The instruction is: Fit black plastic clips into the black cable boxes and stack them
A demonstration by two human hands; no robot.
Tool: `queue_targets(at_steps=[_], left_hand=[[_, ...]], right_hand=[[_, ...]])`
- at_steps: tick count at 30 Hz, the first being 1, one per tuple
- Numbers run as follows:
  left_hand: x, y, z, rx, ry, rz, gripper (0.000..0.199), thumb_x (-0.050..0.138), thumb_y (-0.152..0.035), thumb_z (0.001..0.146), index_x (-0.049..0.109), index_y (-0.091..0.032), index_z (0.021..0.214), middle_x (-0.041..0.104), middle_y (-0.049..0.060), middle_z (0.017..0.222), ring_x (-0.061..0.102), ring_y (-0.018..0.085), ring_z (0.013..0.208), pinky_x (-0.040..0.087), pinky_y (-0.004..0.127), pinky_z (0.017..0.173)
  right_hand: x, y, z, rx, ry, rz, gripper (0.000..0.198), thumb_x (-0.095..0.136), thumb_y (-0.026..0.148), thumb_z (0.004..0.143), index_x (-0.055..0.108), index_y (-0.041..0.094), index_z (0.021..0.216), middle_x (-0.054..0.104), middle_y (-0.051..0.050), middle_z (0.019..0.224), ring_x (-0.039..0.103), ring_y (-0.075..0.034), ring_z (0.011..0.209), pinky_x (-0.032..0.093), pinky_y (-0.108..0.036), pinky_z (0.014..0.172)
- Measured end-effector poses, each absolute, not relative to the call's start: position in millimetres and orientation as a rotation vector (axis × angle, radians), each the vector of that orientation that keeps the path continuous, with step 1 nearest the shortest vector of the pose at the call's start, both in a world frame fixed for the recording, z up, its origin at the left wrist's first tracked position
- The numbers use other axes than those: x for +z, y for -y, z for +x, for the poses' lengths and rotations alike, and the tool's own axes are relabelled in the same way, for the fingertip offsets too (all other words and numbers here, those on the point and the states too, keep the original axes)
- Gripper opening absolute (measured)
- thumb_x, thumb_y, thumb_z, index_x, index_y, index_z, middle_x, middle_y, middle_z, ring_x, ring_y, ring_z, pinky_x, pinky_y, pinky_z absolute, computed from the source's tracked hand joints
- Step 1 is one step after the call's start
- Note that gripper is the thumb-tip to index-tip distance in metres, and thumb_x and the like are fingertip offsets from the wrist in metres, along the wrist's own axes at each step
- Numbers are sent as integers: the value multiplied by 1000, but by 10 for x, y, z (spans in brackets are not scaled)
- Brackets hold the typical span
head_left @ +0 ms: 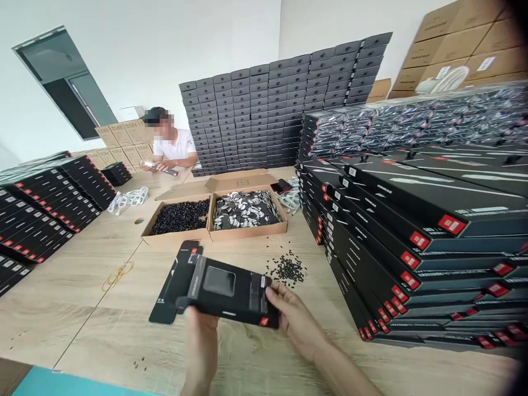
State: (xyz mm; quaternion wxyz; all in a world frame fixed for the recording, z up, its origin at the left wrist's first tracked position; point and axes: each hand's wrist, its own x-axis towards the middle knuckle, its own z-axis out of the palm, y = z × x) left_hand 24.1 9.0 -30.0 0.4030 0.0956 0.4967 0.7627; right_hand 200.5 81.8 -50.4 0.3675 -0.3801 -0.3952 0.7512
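A black packaging box (242,291) with a window panel and a small red label is held up in front of me. My left hand (202,330) grips its left end from below, the fingers mostly hidden behind it. At the right end, my right hand (291,311) has its thumb on the front face and fingers behind. Behind the held box, another flat black box (171,289) lies on the table. A pile of small black pieces (289,268) is scattered just beyond my right hand.
An open carton holds small black parts (179,217) and black-and-white tags (247,210). Black boxes (391,220) are stacked high at right, more boxes (53,192) at left. White cables (130,199) and rubber bands (119,276) lie on the table. A co-worker (173,144) sits across, holding something.
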Motion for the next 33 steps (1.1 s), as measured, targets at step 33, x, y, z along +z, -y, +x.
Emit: queue_targets(at_steps=[33], left_hand=[[-529, -43, 811, 1434, -1480, 903, 37, 43, -57, 94, 46, -23, 110, 59, 6, 107, 56, 19, 99, 44, 32, 89]], right_hand=[[-209, -804, 1877, 1908, 851, -1115, 35, 64, 31, 72, 65, 26, 107, 68, 1, 85, 61, -18, 76, 47, -27, 68]])
